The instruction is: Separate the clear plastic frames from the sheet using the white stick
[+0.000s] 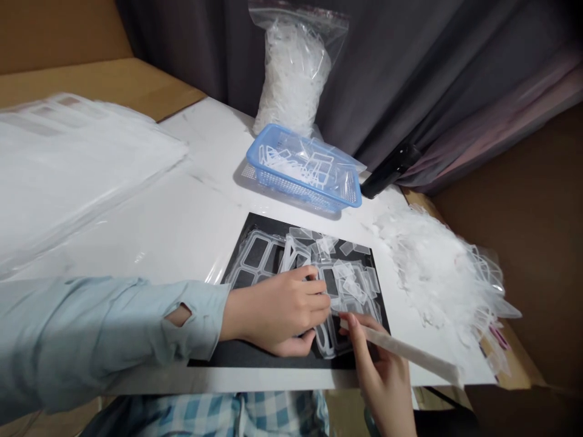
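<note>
My left hand [286,311] is closed, its fingers curled down onto clear plastic frame pieces [325,340] in the middle of a black mat [255,355]. What lies inside its fingertips is hidden. Just to the right, my right hand [381,364] pinches a flat whitish strip [412,352] between thumb and fingers; its long end points right, over the table edge. Under and behind my left hand lies a clear sheet with rectangular frames [256,251]. Small loose translucent rectangles [350,282] are scattered over the mat's right half.
A blue basket [291,182] holding white frames stands behind the mat, before a tall zip bag [294,76] of white pieces. A black cylinder [392,170] leans beside it. White plastic scraps [437,267] are heaped at right; stacked clear sheets [82,164] lie at left.
</note>
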Action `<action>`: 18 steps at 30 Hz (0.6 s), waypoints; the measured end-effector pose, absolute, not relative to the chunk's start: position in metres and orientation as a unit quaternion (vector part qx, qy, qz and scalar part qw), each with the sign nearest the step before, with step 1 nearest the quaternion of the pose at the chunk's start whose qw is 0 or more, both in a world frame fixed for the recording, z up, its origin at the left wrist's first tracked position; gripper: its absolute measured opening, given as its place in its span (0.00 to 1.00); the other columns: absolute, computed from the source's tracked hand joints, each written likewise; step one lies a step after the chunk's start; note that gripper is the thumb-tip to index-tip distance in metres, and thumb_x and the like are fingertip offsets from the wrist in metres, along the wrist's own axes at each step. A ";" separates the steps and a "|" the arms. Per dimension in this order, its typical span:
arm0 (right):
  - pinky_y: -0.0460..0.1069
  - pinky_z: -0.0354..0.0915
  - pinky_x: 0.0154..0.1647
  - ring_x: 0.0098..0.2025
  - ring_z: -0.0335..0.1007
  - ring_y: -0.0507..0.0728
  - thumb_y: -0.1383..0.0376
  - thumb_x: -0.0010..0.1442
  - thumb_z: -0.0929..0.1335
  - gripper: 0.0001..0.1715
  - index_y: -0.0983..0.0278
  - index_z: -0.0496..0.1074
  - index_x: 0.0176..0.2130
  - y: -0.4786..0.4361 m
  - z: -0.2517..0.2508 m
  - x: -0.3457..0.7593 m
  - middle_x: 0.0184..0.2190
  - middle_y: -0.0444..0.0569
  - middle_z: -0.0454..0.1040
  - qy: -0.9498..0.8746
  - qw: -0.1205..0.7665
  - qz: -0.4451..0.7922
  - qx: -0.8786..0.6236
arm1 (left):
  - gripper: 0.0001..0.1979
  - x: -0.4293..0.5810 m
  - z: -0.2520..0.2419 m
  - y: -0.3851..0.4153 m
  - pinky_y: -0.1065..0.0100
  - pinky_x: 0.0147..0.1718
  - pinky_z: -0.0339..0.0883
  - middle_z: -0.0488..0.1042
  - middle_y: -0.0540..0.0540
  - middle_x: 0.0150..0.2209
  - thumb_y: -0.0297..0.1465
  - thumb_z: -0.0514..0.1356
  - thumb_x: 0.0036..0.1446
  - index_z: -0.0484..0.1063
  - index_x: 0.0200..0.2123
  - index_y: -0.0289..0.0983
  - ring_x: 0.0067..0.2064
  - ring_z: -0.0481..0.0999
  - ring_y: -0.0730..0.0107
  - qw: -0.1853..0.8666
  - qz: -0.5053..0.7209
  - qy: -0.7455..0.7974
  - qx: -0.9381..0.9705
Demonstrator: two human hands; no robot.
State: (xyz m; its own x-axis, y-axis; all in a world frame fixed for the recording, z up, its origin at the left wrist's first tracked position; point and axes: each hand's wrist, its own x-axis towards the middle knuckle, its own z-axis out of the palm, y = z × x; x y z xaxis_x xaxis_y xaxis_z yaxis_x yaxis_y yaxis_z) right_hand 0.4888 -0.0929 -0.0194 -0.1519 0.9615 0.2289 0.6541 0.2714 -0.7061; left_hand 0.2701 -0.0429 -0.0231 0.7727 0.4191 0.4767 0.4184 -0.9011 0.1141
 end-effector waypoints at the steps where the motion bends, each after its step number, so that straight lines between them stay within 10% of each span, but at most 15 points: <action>1: 0.45 0.73 0.36 0.33 0.77 0.56 0.58 0.69 0.64 0.15 0.61 0.77 0.38 -0.094 -0.018 0.491 0.33 0.48 0.77 -0.736 0.335 0.226 -0.544 | 0.10 0.270 -0.023 -0.043 0.59 0.50 0.58 0.76 0.47 0.34 0.32 0.58 0.56 0.75 0.39 0.34 0.37 0.70 0.63 0.001 0.255 0.222 0.941; 18: 0.62 0.59 0.58 0.58 0.68 0.64 0.62 0.73 0.59 0.17 0.58 0.73 0.53 -0.125 -0.057 0.484 0.54 0.50 0.75 -0.776 0.313 0.061 -0.545 | 0.06 0.269 -0.023 -0.041 0.60 0.40 0.59 0.75 0.46 0.37 0.30 0.57 0.59 0.73 0.38 0.38 0.39 0.69 0.63 0.030 0.226 0.165 0.960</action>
